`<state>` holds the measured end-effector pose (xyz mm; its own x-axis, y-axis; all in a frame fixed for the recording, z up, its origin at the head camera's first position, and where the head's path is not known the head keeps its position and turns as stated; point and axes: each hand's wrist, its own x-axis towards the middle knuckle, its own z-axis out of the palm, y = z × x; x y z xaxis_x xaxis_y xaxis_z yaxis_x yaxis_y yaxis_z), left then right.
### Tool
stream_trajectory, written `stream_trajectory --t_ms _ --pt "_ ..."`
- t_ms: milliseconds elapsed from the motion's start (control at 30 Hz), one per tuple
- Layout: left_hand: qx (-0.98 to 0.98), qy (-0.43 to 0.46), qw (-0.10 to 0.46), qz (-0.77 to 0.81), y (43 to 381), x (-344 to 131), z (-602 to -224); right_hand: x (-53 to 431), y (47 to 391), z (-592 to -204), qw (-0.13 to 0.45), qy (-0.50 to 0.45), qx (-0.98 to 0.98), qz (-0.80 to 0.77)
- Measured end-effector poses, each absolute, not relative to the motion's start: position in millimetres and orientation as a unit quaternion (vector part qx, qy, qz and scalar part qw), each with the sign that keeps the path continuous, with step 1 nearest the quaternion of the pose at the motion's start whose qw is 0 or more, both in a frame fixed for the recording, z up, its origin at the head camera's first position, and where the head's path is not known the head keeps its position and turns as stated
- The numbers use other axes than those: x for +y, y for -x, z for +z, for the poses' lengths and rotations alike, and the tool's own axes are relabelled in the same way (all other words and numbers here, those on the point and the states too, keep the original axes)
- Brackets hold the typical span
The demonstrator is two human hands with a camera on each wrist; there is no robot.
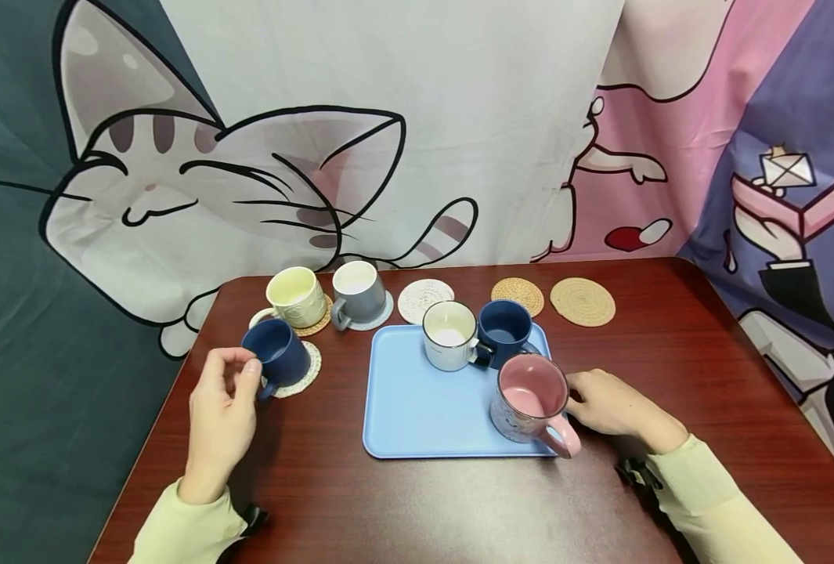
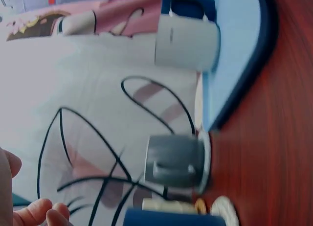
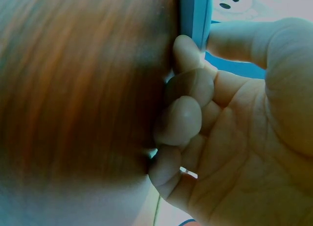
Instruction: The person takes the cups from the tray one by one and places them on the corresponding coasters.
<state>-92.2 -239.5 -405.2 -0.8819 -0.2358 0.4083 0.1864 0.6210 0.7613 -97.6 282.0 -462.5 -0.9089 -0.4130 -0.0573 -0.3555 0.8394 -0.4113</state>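
My left hand (image 1: 222, 423) is beside a dark blue mug (image 1: 276, 351) that stands on a white coaster (image 1: 309, 374) at the table's left. In the left wrist view its fingertips (image 2: 36, 211) are apart from the blue mug (image 2: 171, 218), bent loosely with nothing between them. With thumb above and curled fingers below, my right hand (image 3: 230, 123) grips the right edge of the light blue tray (image 3: 194, 15). On that tray (image 1: 417, 415) stand a white mug (image 1: 448, 345), a second dark blue mug (image 1: 503, 333) and a pink mug (image 1: 522, 407), which partly hides the gripped edge.
Behind the left blue mug, a pale yellow mug (image 1: 300, 301) and a grey mug (image 1: 362, 301) stand on coasters. Along the back lie a white lacy coaster (image 1: 425, 299) and two woven coasters, one smaller (image 1: 518, 295) and one larger (image 1: 583, 302). A printed curtain (image 1: 515, 133) hangs behind the table.
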Motion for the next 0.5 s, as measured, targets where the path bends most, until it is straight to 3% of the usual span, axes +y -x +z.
stream_trajectory --t_ms 267,500 --pt "-0.850 0.074 0.177 -0.491 94.3 -201.0 -409.6 282.1 97.9 -462.3 0.080 0.194 0.958 -0.197" --pt "-0.838 0.117 0.086 -0.525 94.6 -165.2 -419.4 282.1 97.9 -463.5 0.083 0.192 0.958 -0.197"
